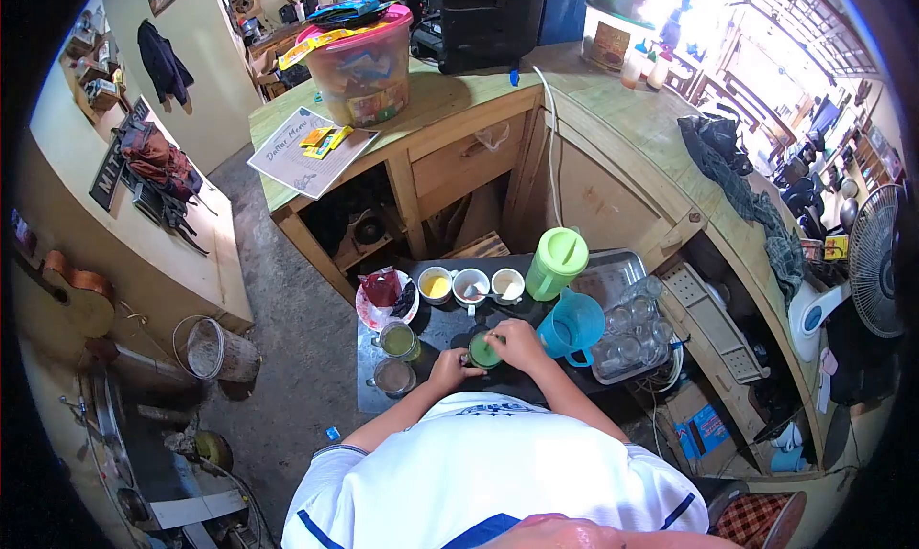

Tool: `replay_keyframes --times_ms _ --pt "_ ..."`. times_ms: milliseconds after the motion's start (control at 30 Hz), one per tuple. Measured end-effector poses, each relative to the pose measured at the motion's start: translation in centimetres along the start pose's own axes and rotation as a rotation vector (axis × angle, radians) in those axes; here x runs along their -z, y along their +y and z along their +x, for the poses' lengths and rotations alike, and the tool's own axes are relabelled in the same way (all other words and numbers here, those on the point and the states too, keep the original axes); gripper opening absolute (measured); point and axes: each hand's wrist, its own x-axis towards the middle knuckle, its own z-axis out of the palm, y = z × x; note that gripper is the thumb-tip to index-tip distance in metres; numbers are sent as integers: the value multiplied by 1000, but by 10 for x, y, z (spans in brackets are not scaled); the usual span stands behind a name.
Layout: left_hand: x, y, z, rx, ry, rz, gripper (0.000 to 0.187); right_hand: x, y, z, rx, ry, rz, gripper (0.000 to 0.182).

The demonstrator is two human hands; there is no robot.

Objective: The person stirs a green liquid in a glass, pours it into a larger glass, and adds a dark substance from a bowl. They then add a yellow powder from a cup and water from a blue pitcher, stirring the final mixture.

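My left hand [450,369] is closed around the side of a glass mug of green drink [485,352]. Over the rim of that mug, my right hand [518,345] has its fingers pinched together; whatever they hold is too small to make out. Left of it stand two more glass mugs, one with a greenish drink [397,339] and one with a brownish drink [392,377]. Behind are a cup of yellow powder [436,284], a cup with a spoon [471,287] and a cup of pale powder [507,285]. A blue pitcher [571,325] stands right of my right hand.
A lidded green pitcher [558,264] stands at the back. At right, a metal tray [613,271] holds several upturned glasses [639,324]. A bowl with a red packet [383,292] sits at left. The wooden counter [459,109] curves round, bearing a pink-rimmed tub [359,70] and a menu sheet [304,156].
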Motion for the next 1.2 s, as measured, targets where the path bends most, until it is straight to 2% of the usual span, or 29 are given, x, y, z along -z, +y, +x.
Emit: replay_keyframes --times_ms 133,200,233,300,333,400,433,500,533,600,633,700,733,800,833,900,1000,1100,1200 --pt "-3 -5 2 -6 7 17 46 2 -3 -1 -6 20 -132 18" --pt "-3 -6 2 -7 6 27 46 -3 2 -1 -78 -132 -44 16" --pt "-2 -6 3 -8 6 36 47 -3 1 -1 -76 -130 -44 16" --pt "-2 -6 3 3 11 40 47 -2 -3 -1 32 66 -69 18" --pt "-3 -6 3 14 12 43 47 -2 -1 -1 32 65 -69 18" --pt "-3 -5 2 9 11 31 47 -1 0 -1 -106 -162 -134 16" --pt "-2 -5 2 1 12 21 47 1 -3 -1 -107 -160 -133 16" --pt "-1 -4 3 2 7 27 47 5 -7 0 33 55 -57 17" --pt "-2 -5 3 6 3 32 47 3 -5 0 33 54 -58 17" --pt "-3 -6 3 8 3 27 47 0 -3 -2 -178 -189 -153 16" --pt "-2 -5 2 9 3 24 47 0 -4 -2 -178 -189 -152 16" --pt "-1 -4 3 8 9 29 47 2 -7 -1 49 38 -68 17" --pt "-2 -3 2 10 14 30 47 1 -6 0 49 35 -67 17" --pt "-3 -2 1 14 19 13 46 0 -6 -1 -146 -153 -165 15" --pt "-2 -2 0 14 25 -2 46 1 -7 1 -143 -160 -163 15" --pt "-3 -4 -1 10 40 0 46 4 -9 3 27 -6 -50 15" --pt "-6 -9 -6 1 72 -11 47 -2 -6 2 7 -92 -189 15" --pt "-5 -8 -15 16 103 -29 46 -10 -3 6 92 -90 -23 15" --pt "-2 -6 -24 38 146 -52 45 -7 -17 8 105 -102 -128 16"
